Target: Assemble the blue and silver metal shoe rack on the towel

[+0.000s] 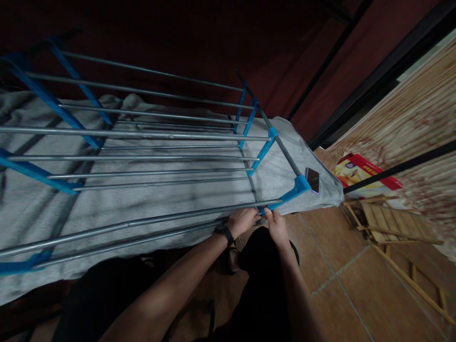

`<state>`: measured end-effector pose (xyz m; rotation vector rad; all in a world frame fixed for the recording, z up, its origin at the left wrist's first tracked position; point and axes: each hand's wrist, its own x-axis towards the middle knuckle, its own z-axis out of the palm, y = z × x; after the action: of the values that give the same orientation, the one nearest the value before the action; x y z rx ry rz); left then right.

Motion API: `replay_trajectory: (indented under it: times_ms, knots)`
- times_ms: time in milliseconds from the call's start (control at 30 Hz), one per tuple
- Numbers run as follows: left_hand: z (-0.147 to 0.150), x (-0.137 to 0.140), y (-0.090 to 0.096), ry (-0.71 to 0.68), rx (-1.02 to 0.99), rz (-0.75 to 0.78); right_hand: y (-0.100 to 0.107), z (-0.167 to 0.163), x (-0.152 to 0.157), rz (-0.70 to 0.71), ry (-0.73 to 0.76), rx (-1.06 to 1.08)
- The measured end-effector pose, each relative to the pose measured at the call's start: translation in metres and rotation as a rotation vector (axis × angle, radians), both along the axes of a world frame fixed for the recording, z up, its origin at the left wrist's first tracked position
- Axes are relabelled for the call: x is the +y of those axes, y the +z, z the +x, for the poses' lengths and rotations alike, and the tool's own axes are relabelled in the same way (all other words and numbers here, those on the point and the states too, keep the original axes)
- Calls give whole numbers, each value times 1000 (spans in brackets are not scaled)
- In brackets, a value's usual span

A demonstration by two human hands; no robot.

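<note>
A rack of grey metal tubes [178,157] with blue plastic brackets [292,192] lies on its side over a grey cloth. My left hand [243,221], with a dark band on its wrist, is closed around a tube at the rack's near right corner. Right beside it, my right hand [277,228] pinches the lower end of the nearest blue bracket, thumb on top. The two hands almost meet at this joint. My fingers hide most of where tube and bracket join.
The grey cloth [213,190] covers the surface beneath the rack. A phone [312,180] lies on its right end. On the tiled floor [320,251] at the right are a red and yellow box [366,173] and a folded wooden piece with slats [395,221]. A dark red wall [178,33] stands behind.
</note>
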<state>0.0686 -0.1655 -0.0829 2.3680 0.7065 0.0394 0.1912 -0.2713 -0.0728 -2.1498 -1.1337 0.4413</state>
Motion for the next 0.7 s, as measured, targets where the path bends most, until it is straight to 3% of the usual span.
replay_trajectory:
  times_ms: [433, 700]
  knots:
    - [-1, -1, 0, -6, -7, -18, -3, -4, 2, -122, -21, -146]
    - [0, -1, 2, 6, 0, -17, -3, -7, 3, -105, -30, -179]
